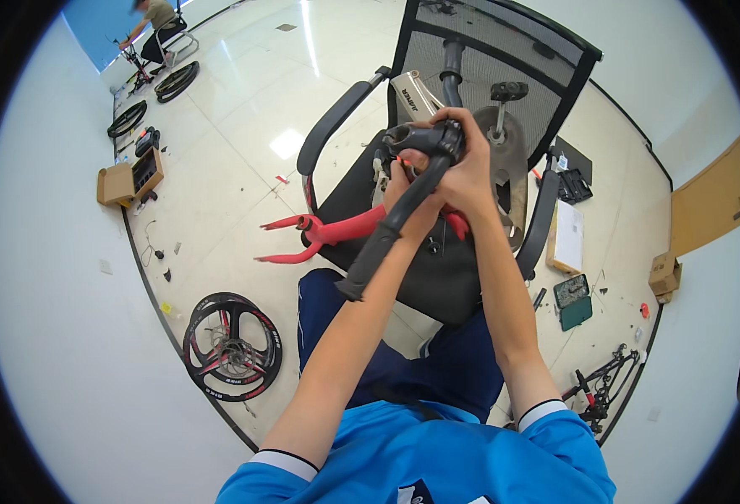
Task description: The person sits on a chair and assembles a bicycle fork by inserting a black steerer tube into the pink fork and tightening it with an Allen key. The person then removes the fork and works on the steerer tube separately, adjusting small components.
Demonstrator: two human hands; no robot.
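A black bicycle handlebar (pixel 395 217) with its stem (pixel 410 136) is held up over the chair seat, tilted with one grip toward me. My right hand (pixel 469 172) is wrapped round the bar at the stem clamp. Just below the stem my left hand (pixel 410 191) is closed, its fingers bunched and partly behind the bar; what they grip is hidden. A small orange-red bit shows by its fingertips. Beneath my hands a red bicycle fork (pixel 340 228) lies across the black seat (pixel 437 281), prongs to the left.
On the mesh-backed office chair (pixel 343 118) rest a silver frame part (pixel 416 99) and a crank with a pedal (pixel 508 91). A three-spoke wheel (pixel 234 346) lies at left. Right hold a green case (pixel 573 302), a cardboard box (pixel 664 275) and a bike frame (pixel 605 382). Far left, a person (pixel 158 25) sits.
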